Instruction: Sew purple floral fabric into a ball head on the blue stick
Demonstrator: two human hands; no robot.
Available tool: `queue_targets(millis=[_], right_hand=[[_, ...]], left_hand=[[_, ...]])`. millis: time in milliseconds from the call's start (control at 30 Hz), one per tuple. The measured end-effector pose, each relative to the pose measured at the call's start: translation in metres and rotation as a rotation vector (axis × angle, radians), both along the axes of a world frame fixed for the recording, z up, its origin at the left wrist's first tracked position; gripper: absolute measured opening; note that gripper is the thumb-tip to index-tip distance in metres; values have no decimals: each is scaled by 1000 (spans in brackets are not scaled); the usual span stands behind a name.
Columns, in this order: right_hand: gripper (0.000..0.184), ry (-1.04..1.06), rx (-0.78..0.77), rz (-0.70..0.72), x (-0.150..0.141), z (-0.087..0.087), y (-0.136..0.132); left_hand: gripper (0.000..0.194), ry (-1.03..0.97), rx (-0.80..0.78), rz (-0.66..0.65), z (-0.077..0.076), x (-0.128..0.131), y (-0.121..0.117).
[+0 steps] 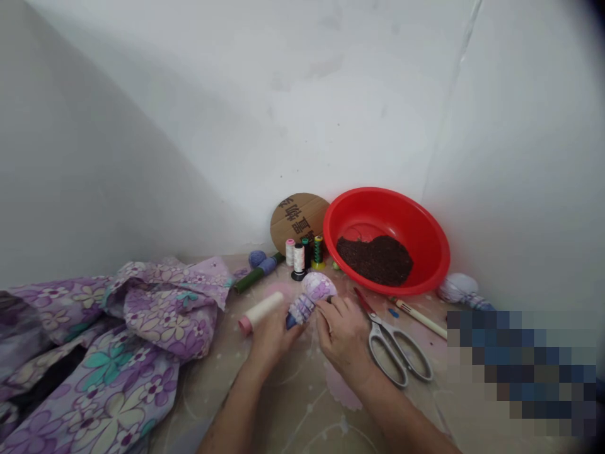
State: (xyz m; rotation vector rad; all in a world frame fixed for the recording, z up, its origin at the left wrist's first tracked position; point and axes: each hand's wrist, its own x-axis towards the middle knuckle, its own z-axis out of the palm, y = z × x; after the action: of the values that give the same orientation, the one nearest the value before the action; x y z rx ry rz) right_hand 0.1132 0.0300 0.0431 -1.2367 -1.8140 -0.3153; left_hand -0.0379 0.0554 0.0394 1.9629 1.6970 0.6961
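A small cloth bundle [318, 285] with a round, purple-flowered head and a tied, gathered neck is held at the middle of the table. My left hand [274, 337] is closed around its lower end, where a blue part shows. Beside the neck, my right hand [345, 331] is pinched shut; a small dark bit shows at its fingers, too small to name. A cream roll with a pink end [261, 311] lies left of the bundle. Scissors [394, 343] with grey handles rest right of my right hand.
Behind stand several thread spools [299, 260] and a round cardboard piece [297, 221]. A red basin [439, 252] holds dark brown grains. Flowered fabric [118, 353] is heaped at left. A similar white bundle [458, 287] lies at right, near a cutter-like stick [423, 320].
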Motion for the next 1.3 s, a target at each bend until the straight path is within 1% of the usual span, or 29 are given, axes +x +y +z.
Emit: queue_targets(millis=[67, 133, 233, 333, 500, 600, 733, 867, 1000, 1100, 1200, 1233, 1300], right_hand=[[24, -44, 18, -1, -2, 3, -2], [23, -77, 28, 27, -6, 3, -3], [23, -98, 26, 35, -12, -2, 0], [20, -116, -9, 6, -15, -7, 4], [20, -180, -37, 21, -16, -5, 8], [21, -203, -58, 1, -17, -3, 10], [17, -251, -92, -19, -17, -1, 7], [14, -283, -104, -26, -14, 5, 3], [12, -321, -103, 19, -11, 7, 6], [13, -209, -143, 37, -10, 6, 11], [16, 58, -212, 69, -9, 7, 15], [18, 182, -276, 108, -10, 8, 16], [19, 480, -484, 267, -10, 11, 18]], left_hand=[[36, 121, 102, 13, 3, 0, -2], [40, 149, 131, 51, 4, -1, -3], [41, 148, 120, 75, 4, -3, -3], [37, 142, 154, 36, 2, -5, -3], [34, 116, 199, 16, -3, -3, -4], [39, 116, 194, -17, -5, 1, -6], [46, 161, 143, -34, -3, 5, -8], [44, 208, 138, -49, 0, 5, -10], [42, 237, 145, -82, 3, 7, -12], [39, 243, 122, -100, 2, 10, -13], [37, 229, 122, -125, 0, 10, -14], [36, 213, 122, -129, -1, 10, -14], [36, 168, 108, -137, -1, 10, -15]])
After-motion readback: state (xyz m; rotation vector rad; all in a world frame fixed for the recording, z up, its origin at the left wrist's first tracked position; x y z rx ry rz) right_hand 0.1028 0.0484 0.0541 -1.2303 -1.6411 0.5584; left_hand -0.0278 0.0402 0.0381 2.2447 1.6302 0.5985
